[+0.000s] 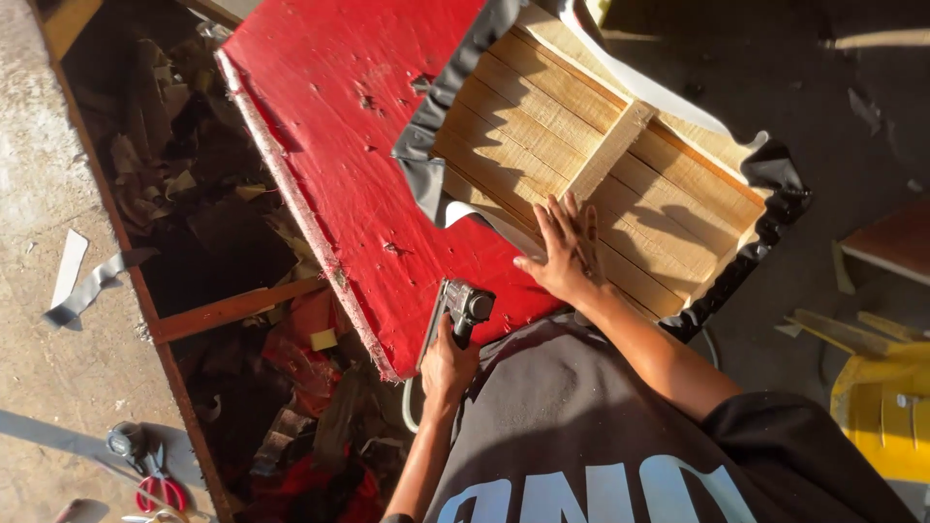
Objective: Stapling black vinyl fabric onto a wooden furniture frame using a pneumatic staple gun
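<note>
Left hand (448, 366) grip wrapped tight round staple gun (463, 308) at red desk (329, 126) edge. Right hand (565, 254) spread flat, pinning slatted wood frame (620, 165) steady; black fabric (431, 136) folded over frame rim.

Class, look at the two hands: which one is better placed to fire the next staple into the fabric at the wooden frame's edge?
Left, most likely. The left hand already grips the staple gun, close to the near edge of the wooden frame. The right hand lies flat and open on the slats, holding no tool.
</note>
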